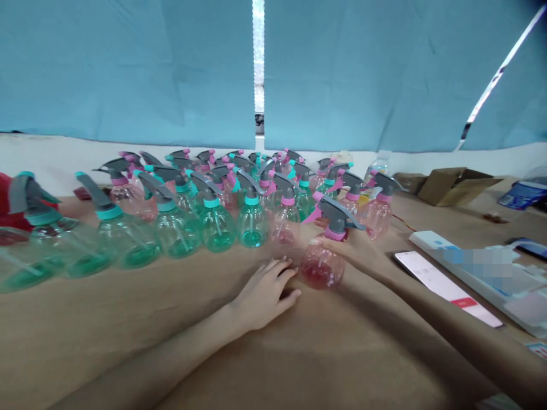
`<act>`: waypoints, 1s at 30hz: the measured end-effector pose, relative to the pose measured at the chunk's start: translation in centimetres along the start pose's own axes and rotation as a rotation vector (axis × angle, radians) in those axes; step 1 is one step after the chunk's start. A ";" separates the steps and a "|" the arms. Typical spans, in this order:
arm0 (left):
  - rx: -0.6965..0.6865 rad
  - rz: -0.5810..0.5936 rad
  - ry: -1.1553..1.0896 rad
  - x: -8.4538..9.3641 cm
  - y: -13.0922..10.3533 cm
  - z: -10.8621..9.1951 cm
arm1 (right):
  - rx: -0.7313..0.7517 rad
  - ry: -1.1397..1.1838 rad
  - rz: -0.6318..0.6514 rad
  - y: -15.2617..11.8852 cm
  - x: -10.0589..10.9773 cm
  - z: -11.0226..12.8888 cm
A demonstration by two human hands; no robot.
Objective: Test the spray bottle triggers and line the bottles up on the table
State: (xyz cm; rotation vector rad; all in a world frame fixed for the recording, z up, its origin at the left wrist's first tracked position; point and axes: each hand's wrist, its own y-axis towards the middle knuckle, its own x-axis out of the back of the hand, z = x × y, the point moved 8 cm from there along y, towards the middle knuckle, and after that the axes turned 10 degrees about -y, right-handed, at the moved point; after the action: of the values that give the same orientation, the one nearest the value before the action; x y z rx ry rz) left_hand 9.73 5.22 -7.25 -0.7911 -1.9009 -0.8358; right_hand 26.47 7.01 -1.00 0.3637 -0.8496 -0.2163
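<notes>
A pink spray bottle [322,265] with a grey and pink trigger head stands slightly tilted on the brown table [222,359]. My right hand [348,244] is closed around its neck from behind, partly hidden by the bottle. Just left of this bottle, my left hand [267,293] lies flat on the table with its fingers spread, holding nothing. Beyond the hands are a smaller-looking pink bottle [286,225] and a green bottle [253,225], with a front row of green bottles running to the left. Another pink bottle [376,216] stands behind my right hand.
Several more pink and green spray bottles crowd the back. On the right lie a phone [444,287] and a long white box [431,242]. An open cardboard box [448,185] sits further back, before a blue curtain [342,74]. Something red [11,199] is at far left.
</notes>
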 end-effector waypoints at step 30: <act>0.008 -0.006 0.001 0.5 -0.5 0.0 | -0.052 -0.336 -0.031 4.1 2.0 -3.0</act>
State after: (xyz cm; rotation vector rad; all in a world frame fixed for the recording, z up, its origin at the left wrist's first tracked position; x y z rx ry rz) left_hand 9.09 5.03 -6.91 -0.7797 -1.9054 -0.8320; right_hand 30.24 10.82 0.21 0.2955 -1.1668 -0.3333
